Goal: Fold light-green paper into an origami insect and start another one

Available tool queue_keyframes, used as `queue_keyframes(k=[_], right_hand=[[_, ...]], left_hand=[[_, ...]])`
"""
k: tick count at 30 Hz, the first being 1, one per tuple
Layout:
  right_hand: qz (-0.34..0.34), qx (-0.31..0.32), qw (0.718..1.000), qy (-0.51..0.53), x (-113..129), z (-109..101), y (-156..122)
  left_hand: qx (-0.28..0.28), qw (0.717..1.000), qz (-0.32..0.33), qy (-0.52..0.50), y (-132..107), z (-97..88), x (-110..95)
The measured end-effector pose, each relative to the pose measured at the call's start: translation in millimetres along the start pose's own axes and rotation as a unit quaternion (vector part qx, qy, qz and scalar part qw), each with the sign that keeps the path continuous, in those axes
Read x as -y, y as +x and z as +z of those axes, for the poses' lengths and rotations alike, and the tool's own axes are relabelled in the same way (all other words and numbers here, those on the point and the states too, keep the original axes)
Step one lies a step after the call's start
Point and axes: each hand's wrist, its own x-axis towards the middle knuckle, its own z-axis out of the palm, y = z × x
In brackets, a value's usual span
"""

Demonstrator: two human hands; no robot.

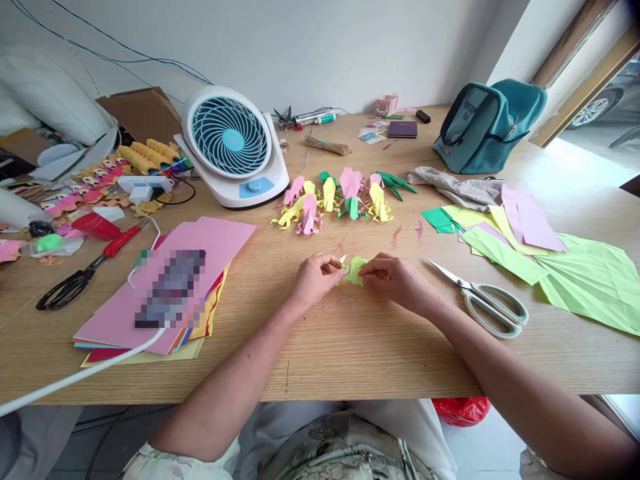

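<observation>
A small light-green folded paper figure is held just above the middle of the table, between my two hands. My left hand pinches its left side with thumb and fingers. On the other side, my right hand grips the right edge with its fingertips. Beyond my hands stands a group of folded paper figures in pink, yellow and green, with thin leg-like strips. Scissors with pale grey handles lie to the right of my right hand, blades pointing toward the back left.
A stack of coloured paper with a blurred-out device on it lies left. Behind it stand a white fan and red-and-black scissors. Loose paper sheets, a grey cloth and a teal bag are at right.
</observation>
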Motion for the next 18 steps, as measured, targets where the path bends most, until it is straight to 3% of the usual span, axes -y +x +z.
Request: queue_keyframes(k=[3, 7, 12, 18], right_hand=[[-0.004, 0.005, 1.0, -0.021, 0.8, -0.6, -0.8], [-0.007, -0.001, 0.999, -0.034, 0.8, 0.1, -1.1], [0.006, 0.009, 1.0, -0.015, 1.5, -1.5, -1.2], [0.007, -0.035, 0.998, -0.052, -3.0, -4.4, 1.1]], left_hand=[[-0.032, 0.989, 0.029, 0.139, -2.5, -1.6, -1.1], [-0.03, 0.974, 0.04, 0.222, -5.6, -1.8, -3.6], [-0.062, 0.97, 0.04, 0.233, -7.1, -1.6, -3.5], [-0.079, 0.978, 0.051, 0.188, -4.6, -3.3, 0.8]])
